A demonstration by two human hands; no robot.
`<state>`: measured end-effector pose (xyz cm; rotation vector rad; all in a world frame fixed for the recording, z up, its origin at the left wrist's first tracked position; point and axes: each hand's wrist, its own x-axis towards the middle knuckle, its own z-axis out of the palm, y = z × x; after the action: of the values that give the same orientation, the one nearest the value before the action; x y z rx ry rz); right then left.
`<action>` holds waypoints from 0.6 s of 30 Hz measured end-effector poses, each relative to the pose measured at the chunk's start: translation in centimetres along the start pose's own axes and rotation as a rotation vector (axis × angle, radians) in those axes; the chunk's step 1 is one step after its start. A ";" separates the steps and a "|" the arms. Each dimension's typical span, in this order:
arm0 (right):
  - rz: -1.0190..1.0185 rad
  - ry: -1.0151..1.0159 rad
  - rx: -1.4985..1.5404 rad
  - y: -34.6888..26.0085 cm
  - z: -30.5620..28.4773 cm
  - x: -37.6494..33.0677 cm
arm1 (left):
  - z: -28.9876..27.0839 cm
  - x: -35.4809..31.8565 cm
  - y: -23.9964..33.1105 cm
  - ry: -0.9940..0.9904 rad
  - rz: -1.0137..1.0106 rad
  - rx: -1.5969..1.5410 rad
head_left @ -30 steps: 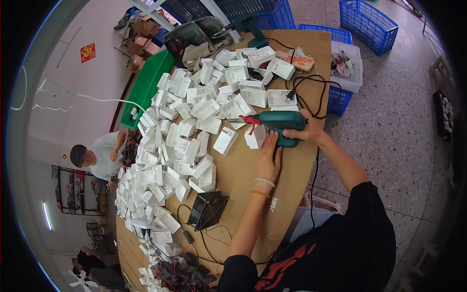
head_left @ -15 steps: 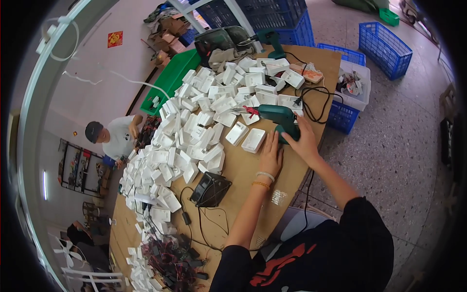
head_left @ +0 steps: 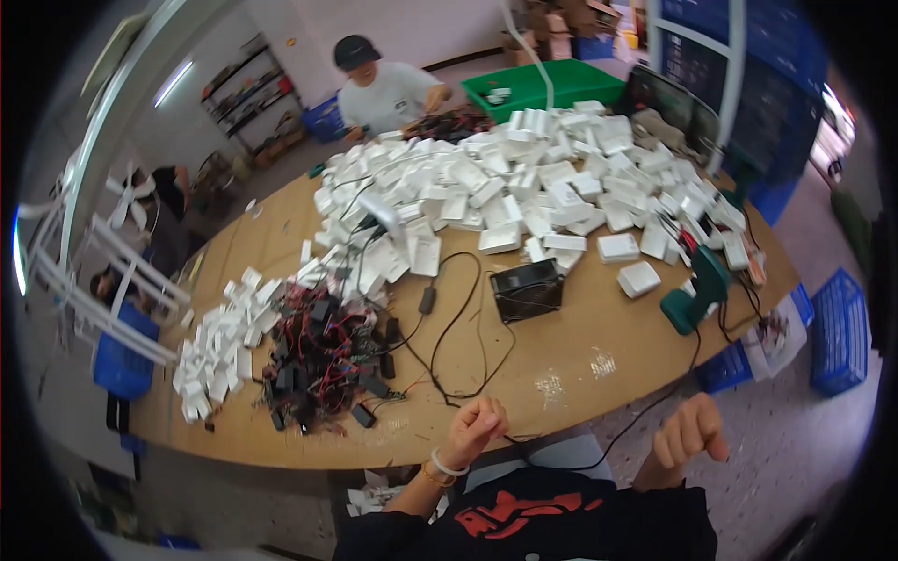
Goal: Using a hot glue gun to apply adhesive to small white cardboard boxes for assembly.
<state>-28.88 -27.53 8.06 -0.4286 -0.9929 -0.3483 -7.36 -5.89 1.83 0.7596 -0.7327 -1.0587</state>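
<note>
My left hand (head_left: 475, 428), with a white and an orange bracelet at its wrist, is at the table's front edge, its fingers curled closed and nothing seen in them. My right hand (head_left: 689, 434) hovers off the front right edge, fingers folded down, also without any visible object. Beyond it, a green corded pistol-shaped tool (head_left: 700, 292) rests on the table, touched by neither hand. Two white plastic boxes (head_left: 639, 280) lie left of the tool. A black mesh-fronted device (head_left: 527, 291) with a cable is farther left.
A large heap of white plastic boxes (head_left: 505, 182) covers the table's back. Black modules with red wires (head_left: 323, 351) are piled at the left. Across the table a person (head_left: 388, 93) works beside a green tray (head_left: 552, 86). Blue crates (head_left: 839, 332) stand on the floor at right.
Both hands have come away from the green tool, back toward my body. The view has swung left, showing more of the table's left side.
</note>
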 end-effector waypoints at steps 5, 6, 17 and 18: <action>0.350 0.149 -0.461 8.6 -4.0 3.4 | 0.7 -1.3 -0.9 -0.009 0.096 -0.113; 0.418 0.132 -0.992 9.6 -4.1 3.5 | 1.1 -1.1 -1.0 -0.034 0.010 -0.154; 0.412 0.286 -2.015 13.3 -6.9 3.1 | -2.0 2.4 -1.1 0.014 0.210 0.364; 0.465 0.180 -2.059 11.4 -7.4 2.6 | -1.7 3.1 -0.4 0.050 0.233 0.384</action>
<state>-16.87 -21.62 4.62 -2.3580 0.0288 -0.8807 -5.21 -8.62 1.05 0.9962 -0.9713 -0.6927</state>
